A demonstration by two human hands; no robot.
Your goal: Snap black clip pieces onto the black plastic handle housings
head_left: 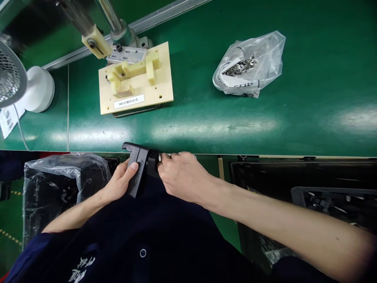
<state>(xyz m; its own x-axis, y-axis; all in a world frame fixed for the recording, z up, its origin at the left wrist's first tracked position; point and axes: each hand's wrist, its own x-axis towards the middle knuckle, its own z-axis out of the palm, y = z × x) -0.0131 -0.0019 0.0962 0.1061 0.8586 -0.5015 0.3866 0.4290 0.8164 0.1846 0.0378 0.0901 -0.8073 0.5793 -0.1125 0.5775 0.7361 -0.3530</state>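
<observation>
A black plastic part [139, 165] with a hooked end is held just below the near edge of the green bench [206, 118]. My left hand [119, 182] grips its lower body, thumb on its face. My right hand [181, 177] closes on its right end, fingers pinching something small and pale there that I cannot make out. Farther back on the bench stands a cream-coloured jig [138, 84] with a white label, under a metal press column [113, 19].
A clear plastic bag of small metal parts [249, 67] lies at the back right. A white fan base [37, 88] stands at the left. A bin wrapped in plastic film [61, 184] sits at lower left, a black crate [309, 188] at right.
</observation>
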